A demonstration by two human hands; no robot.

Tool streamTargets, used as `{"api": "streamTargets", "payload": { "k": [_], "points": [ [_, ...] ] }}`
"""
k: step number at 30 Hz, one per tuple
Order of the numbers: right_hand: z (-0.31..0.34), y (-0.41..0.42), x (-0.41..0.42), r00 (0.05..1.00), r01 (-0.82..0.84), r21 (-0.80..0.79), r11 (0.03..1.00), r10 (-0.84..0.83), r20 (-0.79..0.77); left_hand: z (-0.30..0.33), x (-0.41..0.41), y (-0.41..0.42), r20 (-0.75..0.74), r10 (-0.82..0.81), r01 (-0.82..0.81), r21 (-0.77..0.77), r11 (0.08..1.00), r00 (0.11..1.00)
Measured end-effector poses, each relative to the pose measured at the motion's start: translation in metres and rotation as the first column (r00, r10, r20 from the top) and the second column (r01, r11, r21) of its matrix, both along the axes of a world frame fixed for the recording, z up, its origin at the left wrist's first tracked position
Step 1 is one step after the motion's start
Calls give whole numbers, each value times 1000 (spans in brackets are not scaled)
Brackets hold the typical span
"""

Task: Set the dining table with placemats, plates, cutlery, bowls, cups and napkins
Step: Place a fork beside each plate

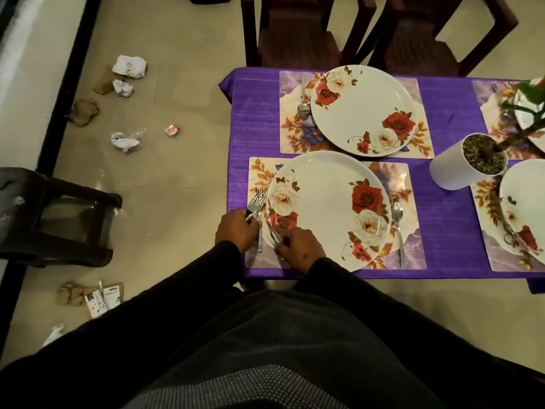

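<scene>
A rose-patterned plate (324,208) lies on the near floral placemat (410,255) on the purple tablecloth (448,202). My left hand (236,228) grips a bunch of forks (256,200) at the plate's left edge, tines pointing away from me. My right hand (300,247) pinches a piece of cutlery (272,231) over the plate's near-left rim. A spoon (398,228) lies right of this plate. Behind it, a second plate (362,110) rests on its own placemat (290,134) with a spoon (303,95) on its left.
A white pot (454,172) with a plant stands right of centre. Two more plates (522,202) on mats show at the right edge. Dark chairs (298,33) stand behind the table, a dark stool (59,214) at left. Crumpled paper (129,66) litters the floor.
</scene>
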State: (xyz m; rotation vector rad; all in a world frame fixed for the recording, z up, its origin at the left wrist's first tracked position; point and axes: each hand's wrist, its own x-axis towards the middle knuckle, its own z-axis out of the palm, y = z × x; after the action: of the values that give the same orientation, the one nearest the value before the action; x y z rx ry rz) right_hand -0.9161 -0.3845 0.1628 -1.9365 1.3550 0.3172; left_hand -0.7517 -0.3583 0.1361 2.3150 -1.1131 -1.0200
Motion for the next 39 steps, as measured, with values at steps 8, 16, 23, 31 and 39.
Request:
{"api": "streamTargets", "payload": {
  "k": [8, 16, 23, 31, 39],
  "points": [
    [2, 0, 1, 999, -19, -7, 1000, 19, 42, -2, 0, -1, 9, 16, -16, 13, 1000, 1000],
    [2, 1, 2, 999, 24, 7, 1000, -24, 35, -3, 0, -1, 7, 12, -12, 20, 1000, 1000],
    [5, 0, 1, 999, 18, 24, 1000, -18, 31, 1, 0, -1, 19, 3, -4, 15, 1000, 1000],
    [6, -1, 1, 1000, -7, 21, 1000, 6, 26, 3, -1, -1, 21, -7, 7, 14, 1000, 1000],
    [6, -2, 2, 999, -32, 25, 999, 32, 15, 8, -1, 0, 41, -26, 25, 12, 1000, 999]
  ]
}}
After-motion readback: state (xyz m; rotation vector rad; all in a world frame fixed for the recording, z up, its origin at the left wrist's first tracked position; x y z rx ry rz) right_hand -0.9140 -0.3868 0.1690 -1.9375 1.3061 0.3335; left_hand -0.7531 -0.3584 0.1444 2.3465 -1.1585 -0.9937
